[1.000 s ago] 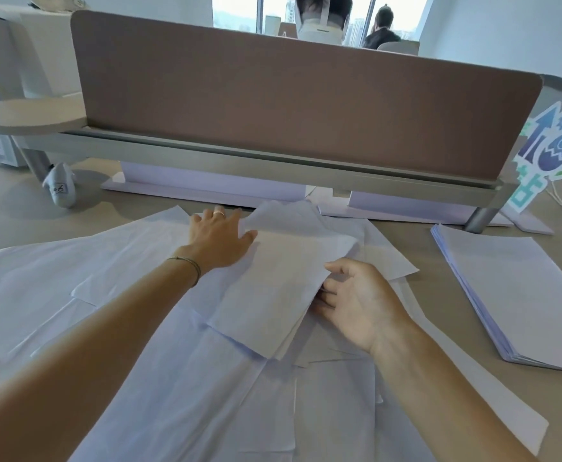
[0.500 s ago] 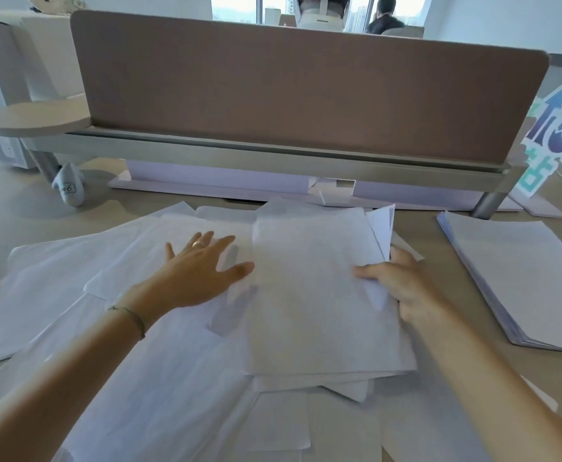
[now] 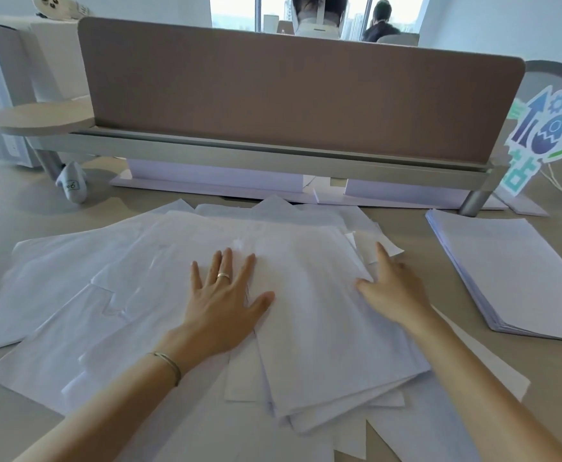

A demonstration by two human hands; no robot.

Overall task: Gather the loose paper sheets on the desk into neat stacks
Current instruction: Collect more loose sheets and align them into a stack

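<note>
i see the loose paper sheets (image 3: 159, 295) spread across the middle of the desk (image 3: 556, 378), a rough pile (image 3: 323, 328) on top. my left hand (image 3: 226, 305) lies flat on it, fingers wide; my right hand (image 3: 393, 288) presses its right edge, fingers spread. a neat stack (image 3: 513, 271) sits far right.

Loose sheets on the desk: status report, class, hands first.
Left hand flat, open on loose sheets. Right hand open at the gathered bundle's right edge. Bundle uneven, neat stack apart at right. Nothing in the way.
</note>
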